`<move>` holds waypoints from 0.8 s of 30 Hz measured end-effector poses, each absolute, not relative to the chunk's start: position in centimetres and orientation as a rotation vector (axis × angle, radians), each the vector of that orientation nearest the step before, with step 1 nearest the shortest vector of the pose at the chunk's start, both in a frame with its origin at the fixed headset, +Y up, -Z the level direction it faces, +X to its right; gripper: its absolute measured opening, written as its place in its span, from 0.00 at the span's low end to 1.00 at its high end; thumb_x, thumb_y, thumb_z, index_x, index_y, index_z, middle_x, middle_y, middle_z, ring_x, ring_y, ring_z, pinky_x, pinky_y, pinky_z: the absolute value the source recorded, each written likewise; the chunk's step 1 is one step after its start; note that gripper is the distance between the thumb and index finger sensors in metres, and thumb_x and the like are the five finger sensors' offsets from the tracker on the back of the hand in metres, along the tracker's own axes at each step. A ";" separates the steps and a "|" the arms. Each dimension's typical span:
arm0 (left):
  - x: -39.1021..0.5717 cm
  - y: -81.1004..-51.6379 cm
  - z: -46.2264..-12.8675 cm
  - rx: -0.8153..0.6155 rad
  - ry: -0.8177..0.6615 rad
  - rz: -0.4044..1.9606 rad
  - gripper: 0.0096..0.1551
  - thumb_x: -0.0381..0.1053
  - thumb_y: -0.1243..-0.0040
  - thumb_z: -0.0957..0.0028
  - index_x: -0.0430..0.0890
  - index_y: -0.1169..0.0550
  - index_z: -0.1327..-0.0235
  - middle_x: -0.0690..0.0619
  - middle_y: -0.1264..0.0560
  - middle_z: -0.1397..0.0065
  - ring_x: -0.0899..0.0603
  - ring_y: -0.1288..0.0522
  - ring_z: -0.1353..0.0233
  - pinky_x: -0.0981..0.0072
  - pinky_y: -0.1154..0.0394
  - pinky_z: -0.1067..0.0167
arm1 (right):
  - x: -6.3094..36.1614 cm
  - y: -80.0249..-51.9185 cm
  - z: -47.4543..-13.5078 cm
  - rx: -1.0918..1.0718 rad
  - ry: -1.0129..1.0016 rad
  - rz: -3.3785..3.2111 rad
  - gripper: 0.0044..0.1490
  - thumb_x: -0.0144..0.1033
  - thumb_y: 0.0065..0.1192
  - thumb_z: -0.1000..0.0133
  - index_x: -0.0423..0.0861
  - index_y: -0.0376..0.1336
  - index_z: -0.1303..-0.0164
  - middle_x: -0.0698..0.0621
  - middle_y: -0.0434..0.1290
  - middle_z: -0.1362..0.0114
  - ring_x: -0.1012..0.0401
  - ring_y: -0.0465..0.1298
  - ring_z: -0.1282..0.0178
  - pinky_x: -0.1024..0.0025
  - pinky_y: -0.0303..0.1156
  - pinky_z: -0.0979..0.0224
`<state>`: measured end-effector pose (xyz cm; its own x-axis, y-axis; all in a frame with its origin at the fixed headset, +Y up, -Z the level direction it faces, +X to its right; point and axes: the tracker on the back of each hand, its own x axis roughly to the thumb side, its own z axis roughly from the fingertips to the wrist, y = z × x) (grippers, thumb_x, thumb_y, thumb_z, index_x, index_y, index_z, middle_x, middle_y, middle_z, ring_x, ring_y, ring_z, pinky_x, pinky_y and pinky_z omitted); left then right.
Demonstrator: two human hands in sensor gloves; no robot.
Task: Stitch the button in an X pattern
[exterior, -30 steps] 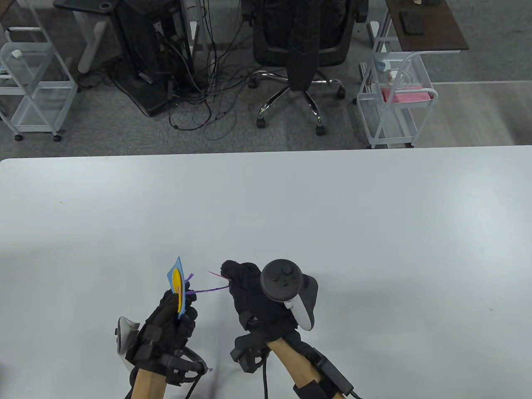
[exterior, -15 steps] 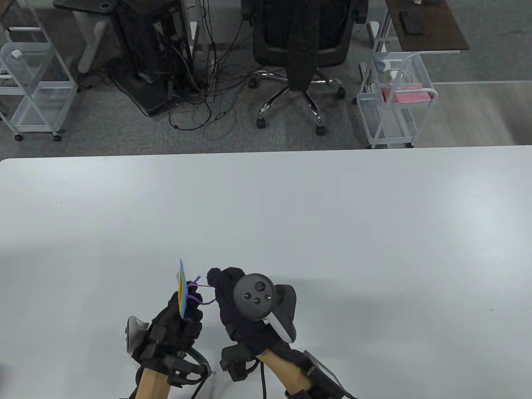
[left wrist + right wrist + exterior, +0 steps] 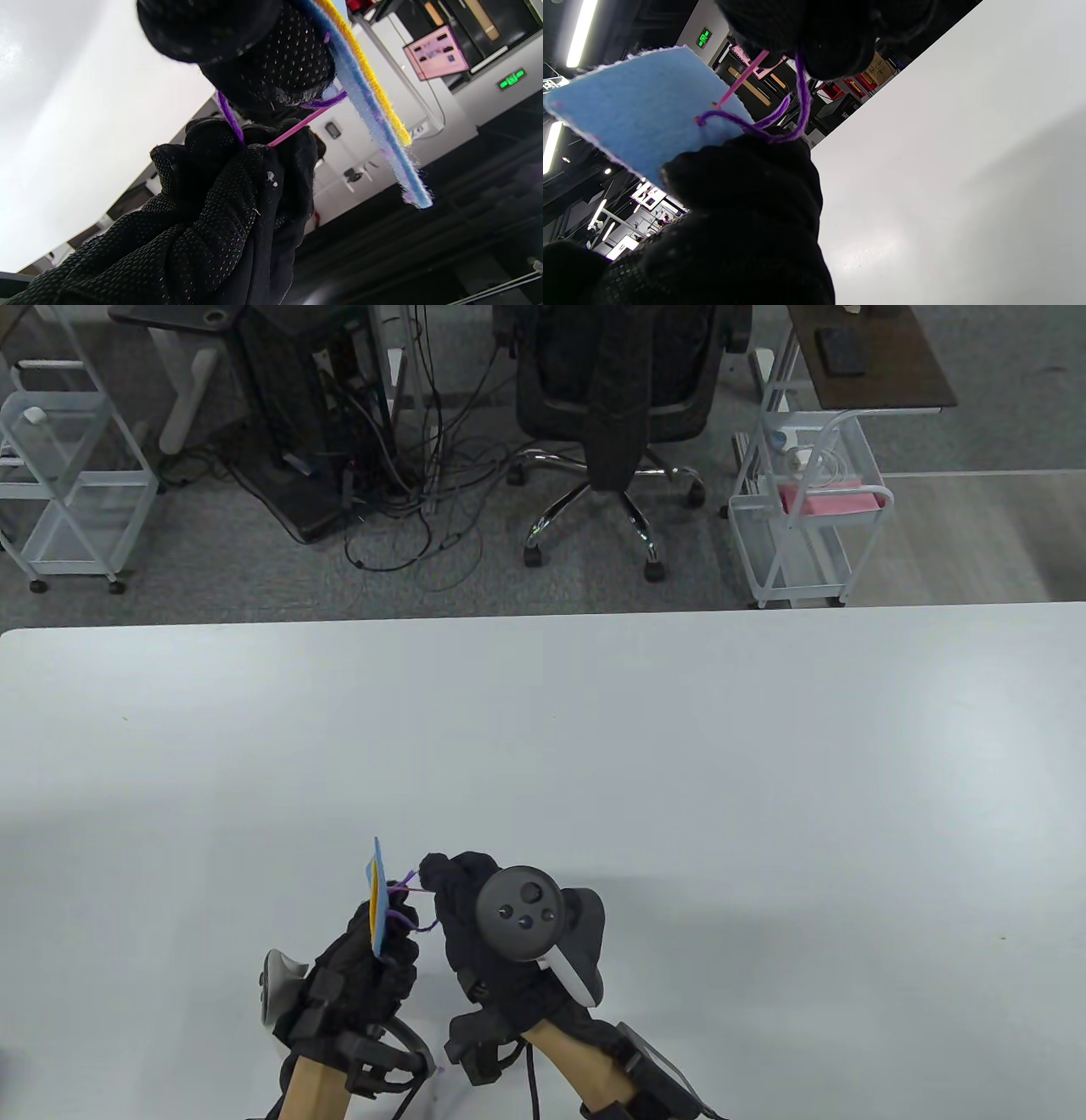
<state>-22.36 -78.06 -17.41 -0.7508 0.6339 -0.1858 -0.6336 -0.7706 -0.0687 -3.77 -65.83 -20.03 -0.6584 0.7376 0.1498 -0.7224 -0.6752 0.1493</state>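
The left hand [image 3: 356, 976], at about 7 o'clock on the white table [image 3: 679, 780], pinches the lower edge of a square of light-blue felt [image 3: 640, 106] and holds it on edge above the surface, most likely so that both faces stay reachable. A flat yellow felt button [image 3: 365, 63] lies against the felt's far face, seen in the table view only as a yellow sliver at the felt's 9 o'clock side. The right hand [image 3: 475, 899], just at 3 o'clock of the left, has its fingertips closed in a narrow pinch on a thin pink plastic needle [image 3: 740, 80], whose tip has entered a hole in the blue face. A purple yarn [image 3: 780, 123] comes out of a neighbouring hole, loops slack over the left thumb and rises to the right fingers. Holding the needle close to the cloth probably gives control while the point finds the button hole behind. I judge this a stitch in progress from the back face; how much of the X is done cannot be told, since the button's front is hidden.
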 end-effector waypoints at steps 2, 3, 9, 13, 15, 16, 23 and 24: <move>-22.3 -78.1 -17.4 -0.262 -0.006 2.433 0.24 0.37 0.62 0.34 0.32 0.38 0.28 0.42 0.23 0.45 0.51 0.15 0.62 0.78 0.16 0.68 | -3.8 -65.8 -20.0 0.251 0.100 2.296 0.25 0.29 0.55 0.35 0.52 0.61 0.27 0.45 0.62 0.24 0.56 0.72 0.37 0.61 0.69 0.31; -22.3 -78.1 -17.4 -0.264 -0.007 2.432 0.24 0.37 0.62 0.34 0.32 0.38 0.28 0.42 0.22 0.45 0.51 0.15 0.62 0.78 0.16 0.69 | -3.8 -65.8 -20.0 0.253 0.100 2.295 0.25 0.29 0.55 0.35 0.53 0.61 0.27 0.45 0.62 0.24 0.56 0.72 0.37 0.61 0.69 0.31; -22.3 -78.2 -17.5 -0.274 -0.018 2.406 0.24 0.37 0.62 0.34 0.31 0.38 0.28 0.42 0.22 0.45 0.51 0.15 0.63 0.78 0.16 0.69 | -3.8 -66.0 -20.1 0.274 0.116 2.247 0.25 0.29 0.55 0.35 0.52 0.61 0.27 0.45 0.62 0.25 0.56 0.73 0.37 0.61 0.69 0.31; -22.4 -78.2 -17.6 -0.265 -0.027 2.365 0.24 0.37 0.62 0.34 0.31 0.38 0.28 0.42 0.22 0.45 0.51 0.15 0.63 0.78 0.16 0.69 | -3.7 -66.0 -20.2 0.278 0.127 2.234 0.24 0.29 0.55 0.36 0.52 0.62 0.27 0.45 0.63 0.25 0.56 0.73 0.38 0.61 0.70 0.32; -22.4 -78.1 -17.6 -0.271 -0.030 2.369 0.24 0.37 0.62 0.34 0.31 0.37 0.28 0.41 0.22 0.45 0.50 0.15 0.63 0.78 0.16 0.69 | -3.6 -66.0 -20.2 0.282 0.132 2.231 0.24 0.29 0.55 0.36 0.52 0.62 0.28 0.45 0.63 0.25 0.56 0.73 0.38 0.61 0.70 0.32; -22.4 -78.2 -17.6 -0.273 -0.031 2.370 0.24 0.37 0.62 0.34 0.31 0.37 0.28 0.41 0.22 0.45 0.50 0.15 0.63 0.78 0.16 0.69 | -3.6 -66.0 -20.2 0.281 0.133 2.225 0.24 0.29 0.55 0.36 0.52 0.62 0.28 0.45 0.63 0.25 0.56 0.73 0.38 0.61 0.70 0.32; -22.4 -78.2 -17.6 -0.282 -0.042 2.338 0.24 0.37 0.61 0.34 0.31 0.37 0.28 0.41 0.22 0.46 0.50 0.15 0.63 0.78 0.16 0.69 | -3.4 -66.3 -20.5 0.293 0.165 2.171 0.24 0.29 0.55 0.36 0.52 0.62 0.28 0.44 0.64 0.26 0.56 0.74 0.39 0.61 0.70 0.32; -22.4 -78.2 -17.6 -0.283 -0.044 2.332 0.24 0.37 0.61 0.34 0.31 0.37 0.28 0.41 0.22 0.46 0.50 0.15 0.63 0.78 0.16 0.69 | -3.4 -66.3 -20.6 0.296 0.171 2.156 0.24 0.29 0.55 0.37 0.51 0.62 0.28 0.44 0.64 0.26 0.56 0.74 0.39 0.61 0.71 0.33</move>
<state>-22.45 -78.25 -17.62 -0.6773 0.7107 -0.1903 -0.7029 -0.7015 -0.1178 -3.42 -66.31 -20.58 -0.5457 0.8250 0.1471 -0.7916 -0.5651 0.2326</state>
